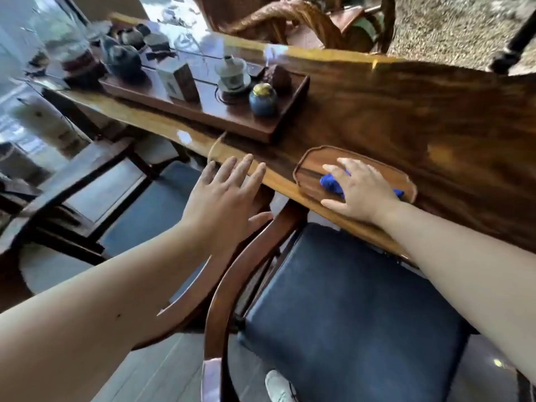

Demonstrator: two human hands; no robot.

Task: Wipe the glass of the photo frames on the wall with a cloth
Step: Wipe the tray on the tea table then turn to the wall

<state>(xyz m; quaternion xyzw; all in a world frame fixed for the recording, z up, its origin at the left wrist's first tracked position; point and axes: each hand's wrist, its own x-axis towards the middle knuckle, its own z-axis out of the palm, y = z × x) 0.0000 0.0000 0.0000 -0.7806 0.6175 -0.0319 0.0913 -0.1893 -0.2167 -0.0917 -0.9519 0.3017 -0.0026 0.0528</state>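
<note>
Blue cloth (332, 184), one, centre-right of frame, lies under the spread right hand (361, 188) on a small wooden tray (307, 163); left hand (224, 195) hovers spread, empty.

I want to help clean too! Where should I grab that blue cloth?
Grab the bunched-up end of the blue cloth, coming from above. It lies crumpled in the shallow wooden tray, so that lump sticks up for pinching. The right hand already covers its middle.

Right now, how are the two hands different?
The right hand lies on the blue cloth in the small wooden tray; the left hand is empty. The right hand curls over the cloth; the left hand is spread flat, fingers near the table edge. Both are bare and reach forward over the chair.
</note>
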